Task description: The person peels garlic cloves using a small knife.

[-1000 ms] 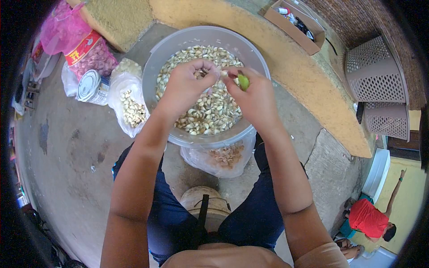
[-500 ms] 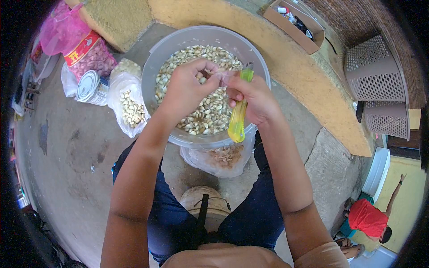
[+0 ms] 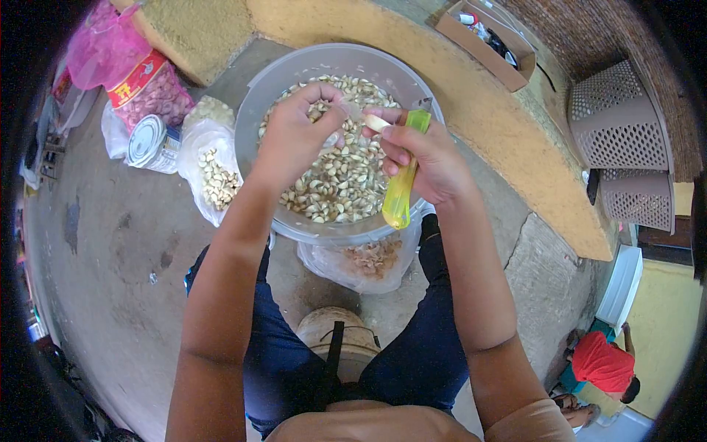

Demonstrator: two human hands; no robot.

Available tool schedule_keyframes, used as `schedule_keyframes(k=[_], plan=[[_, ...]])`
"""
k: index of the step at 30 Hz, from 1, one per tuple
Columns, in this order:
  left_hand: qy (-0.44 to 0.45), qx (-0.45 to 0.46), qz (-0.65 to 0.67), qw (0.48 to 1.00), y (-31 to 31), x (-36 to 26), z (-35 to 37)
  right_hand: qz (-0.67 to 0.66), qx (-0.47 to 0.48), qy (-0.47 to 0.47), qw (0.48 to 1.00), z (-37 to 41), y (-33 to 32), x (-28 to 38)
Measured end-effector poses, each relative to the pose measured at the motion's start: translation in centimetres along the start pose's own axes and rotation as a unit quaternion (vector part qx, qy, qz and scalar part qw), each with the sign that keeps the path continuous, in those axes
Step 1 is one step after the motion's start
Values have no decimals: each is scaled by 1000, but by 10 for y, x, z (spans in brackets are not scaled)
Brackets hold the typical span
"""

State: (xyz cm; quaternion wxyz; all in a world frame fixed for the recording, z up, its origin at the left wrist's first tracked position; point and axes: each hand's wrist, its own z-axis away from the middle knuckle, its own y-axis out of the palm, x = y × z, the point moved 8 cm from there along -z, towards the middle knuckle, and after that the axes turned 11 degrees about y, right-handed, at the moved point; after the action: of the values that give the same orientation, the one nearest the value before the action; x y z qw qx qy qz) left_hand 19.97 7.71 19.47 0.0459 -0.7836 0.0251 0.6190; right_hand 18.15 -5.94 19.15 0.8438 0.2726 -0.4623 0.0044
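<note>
My right hand (image 3: 434, 162) is closed around a yellow-green snap-off knife (image 3: 398, 193), its short blade pointing up and away. Between the thumb and forefinger of the same hand is a pale peeled garlic clove (image 3: 377, 123). My left hand (image 3: 294, 136) is just left of it, thumb and forefinger pinching a thin, see-through bit of garlic skin (image 3: 353, 112). Something pale shows under the left fingers, possibly another clove. Both hands are over a large grey tub (image 3: 252, 96) filled with many garlic cloves (image 3: 342, 184) in water.
Left of the tub are an open plastic bag of peeled cloves (image 3: 219, 184), a large can (image 3: 151, 144) and a pink mesh sack (image 3: 151, 88). A bag of skins (image 3: 372, 258) lies before the tub. A low yellow ledge (image 3: 508, 140) curves behind. A person in red (image 3: 604, 361) is at right.
My hands have moved apart, the left one leftward with the skin and the right slightly rightward with the knife. The bare clove now shows in my right fingers. The person in red lowered an arm.
</note>
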Motion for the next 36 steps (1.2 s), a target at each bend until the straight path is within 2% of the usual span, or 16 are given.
schedule_keyframes(k=[3,9,12,15,18,21,24,27,30,36], plan=[[-5,17,61,998,8,-3,1,35,-24,-16,999,2,-1,2],[-21,51,-29,998,14,-9,6,77,-48,-21,996,2,-5,2],[-2,48,-34,998,9,-7,3,126,-78,-22,989,4,-9,4],[-44,26,35,998,4,7,1,202,-104,-32,973,8,-6,9],[-49,17,123,991,7,4,2,261,-111,-60,957,8,-4,11],[-114,-6,190,975,6,1,6,314,-124,-74,938,8,-3,13],[-86,-16,196,977,2,-3,2,361,-131,-81,920,8,-3,15],[-5,73,43,996,8,-6,-2,353,-136,-85,922,8,-4,15],[-14,83,-73,994,9,-13,4,343,-143,-78,925,9,-7,16],[139,31,-116,983,11,-34,6,363,-127,-109,917,11,-3,19]])
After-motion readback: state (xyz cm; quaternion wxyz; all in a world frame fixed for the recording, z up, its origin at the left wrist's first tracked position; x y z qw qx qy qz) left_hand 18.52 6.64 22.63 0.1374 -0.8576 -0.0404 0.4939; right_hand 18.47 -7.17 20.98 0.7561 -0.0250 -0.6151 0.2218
